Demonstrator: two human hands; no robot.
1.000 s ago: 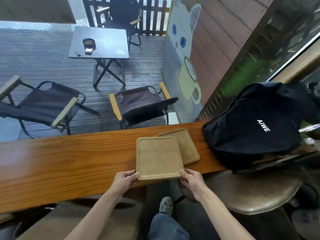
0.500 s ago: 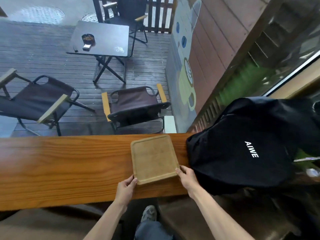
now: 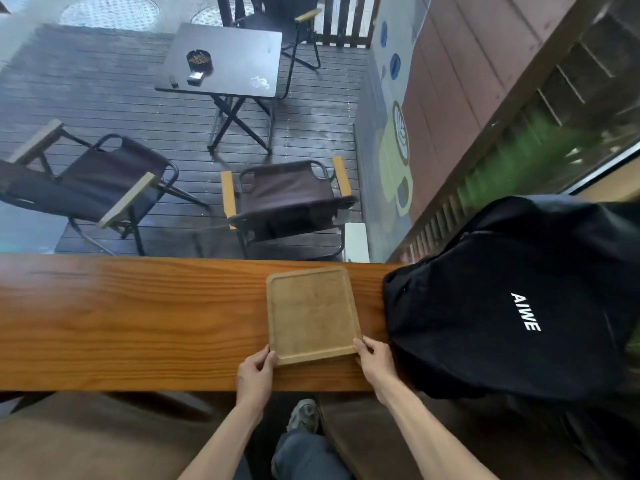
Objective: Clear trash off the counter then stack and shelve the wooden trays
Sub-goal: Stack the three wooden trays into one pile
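A stack of pale wooden trays (image 3: 311, 313) lies flat on the long wooden counter (image 3: 138, 323), only the top tray showing. My left hand (image 3: 256, 368) grips the stack's near left corner. My right hand (image 3: 374, 358) grips its near right corner. Both hands have fingers curled on the tray edge. The lower tray is hidden beneath the top one.
A black backpack (image 3: 512, 299) sits on the counter right beside the trays. Brown stools (image 3: 86, 441) stand below the counter's near edge. Beyond the counter is a deck with two folding chairs (image 3: 287, 202) and a black table (image 3: 225, 60).
The top tray slid right over the second tray until both lined up as one stack. Both hands stayed on its near corners.
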